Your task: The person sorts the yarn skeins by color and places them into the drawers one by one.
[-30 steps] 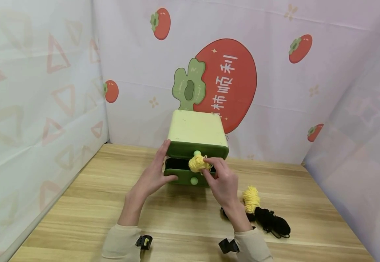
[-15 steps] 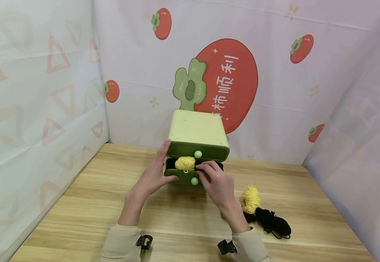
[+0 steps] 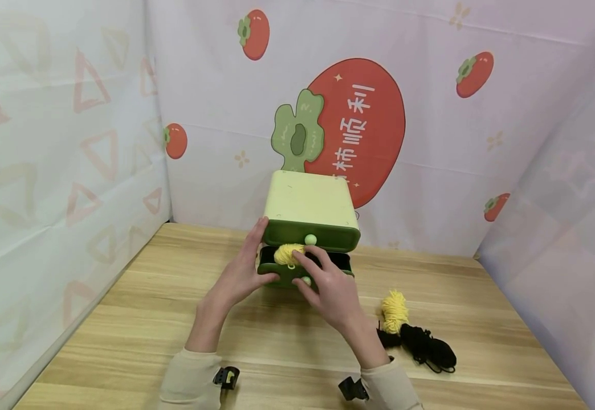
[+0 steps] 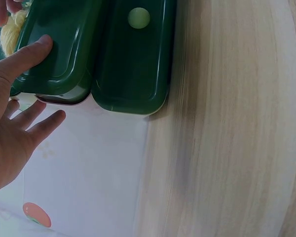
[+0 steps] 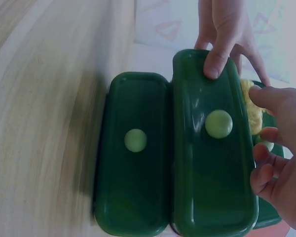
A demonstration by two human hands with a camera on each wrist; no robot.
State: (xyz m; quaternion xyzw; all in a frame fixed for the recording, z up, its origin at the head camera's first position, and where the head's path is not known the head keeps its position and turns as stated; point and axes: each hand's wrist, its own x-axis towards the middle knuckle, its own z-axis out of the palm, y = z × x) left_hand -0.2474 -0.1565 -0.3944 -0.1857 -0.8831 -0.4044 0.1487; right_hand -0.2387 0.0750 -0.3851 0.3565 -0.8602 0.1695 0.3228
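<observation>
1. The counter (image 3: 123, 330) spreads below both my hands.
2. On it, straight ahead, the cabinet (image 3: 308, 199) rises beyond my hands, its left side just beside my left fingers.
3. The open drawer (image 5: 212, 182) juts toward me, between my hands; a closed drawer (image 5: 133, 192) sits back beneath it.
4. My left hand (image 3: 238, 276) is spread wide, thumb flat on the open drawer's front, the other fingers straight beside the cabinet.
5. My right hand (image 3: 333, 290) is loose, thumb and forefinger well apart, gripping nothing that I can see.
6. Outward of my right hand, and closer to me, lie black yarn bundles (image 3: 428, 348), one partly hidden by my arm (image 3: 371, 344); a spare yellow bundle (image 3: 395, 311) touches them.
7. The yellow yarn (image 3: 283, 254) lies in the open drawer's mouth, its long axis left to right, along the drawer's width. My right hand is nearer: a fingertip appears to touch its right end, while my left hand stands apart. I judge that right-end contact to be what counts.
</observation>
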